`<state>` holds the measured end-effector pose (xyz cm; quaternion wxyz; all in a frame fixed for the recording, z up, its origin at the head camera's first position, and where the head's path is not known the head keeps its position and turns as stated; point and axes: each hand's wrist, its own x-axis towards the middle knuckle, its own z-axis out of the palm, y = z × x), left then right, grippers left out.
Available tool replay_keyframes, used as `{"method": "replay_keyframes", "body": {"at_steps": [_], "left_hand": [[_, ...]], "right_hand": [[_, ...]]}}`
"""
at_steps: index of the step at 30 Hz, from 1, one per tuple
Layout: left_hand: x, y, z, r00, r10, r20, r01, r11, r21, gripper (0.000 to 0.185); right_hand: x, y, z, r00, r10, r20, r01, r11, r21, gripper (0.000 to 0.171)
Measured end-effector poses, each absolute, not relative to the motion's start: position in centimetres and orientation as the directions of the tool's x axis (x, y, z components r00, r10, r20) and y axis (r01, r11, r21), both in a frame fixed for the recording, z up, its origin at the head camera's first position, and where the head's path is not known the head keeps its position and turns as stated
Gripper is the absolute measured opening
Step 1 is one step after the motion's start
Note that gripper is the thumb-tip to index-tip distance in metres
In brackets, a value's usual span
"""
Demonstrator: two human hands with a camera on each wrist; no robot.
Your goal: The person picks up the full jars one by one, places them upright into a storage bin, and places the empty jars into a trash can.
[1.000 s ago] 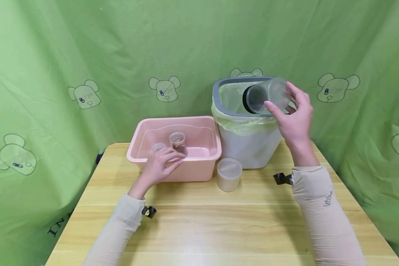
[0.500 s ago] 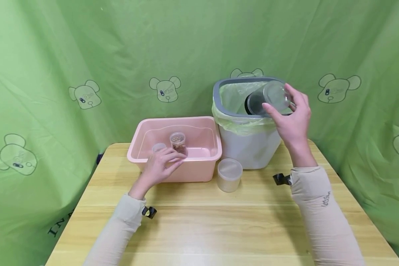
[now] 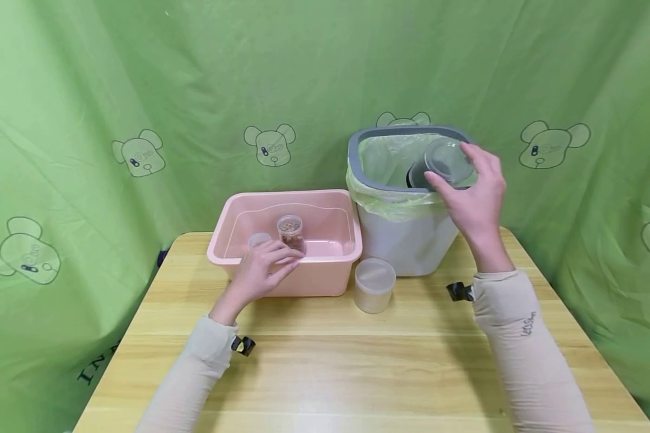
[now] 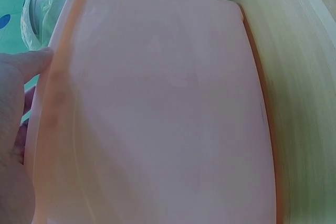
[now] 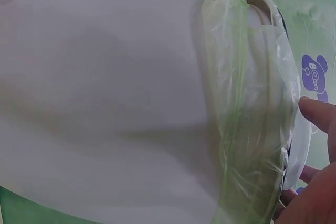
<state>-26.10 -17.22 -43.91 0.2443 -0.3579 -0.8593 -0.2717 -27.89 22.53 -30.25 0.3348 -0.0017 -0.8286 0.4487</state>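
We see a light wooden desk [image 3: 357, 367] with a visible grain. On it stands a pink plastic tub [image 3: 325, 279] toward the back left, and a white bin [image 3: 406, 240] lined with a green bag stands just beside it on the right. A small clear lidded jar [image 3: 375, 284] stands in front of both.

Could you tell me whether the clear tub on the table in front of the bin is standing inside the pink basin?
No, the clear tub stands on the table, outside the pink basin.
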Motion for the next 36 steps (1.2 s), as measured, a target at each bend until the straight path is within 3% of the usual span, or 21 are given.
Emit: {"method": "replay_keyframes", "body": {"at_steps": [11,36], "left_hand": [[-26.10,-17.25,-43.93,-0.628,0.485,0.609,0.745,0.600,0.291,0.017],[-25.99,-17.24,-43.83,-0.628,0.481,0.611,0.743,0.603,0.290,0.018]], "right_hand": [[-28.59,22.69,-30.82,-0.779,0.255,0.573,-0.270,0.688,-0.673,0.072],[-28.36,22.66,-31.09,-0.795,0.239,0.558,-0.259,0.697,-0.668,0.065]]}}
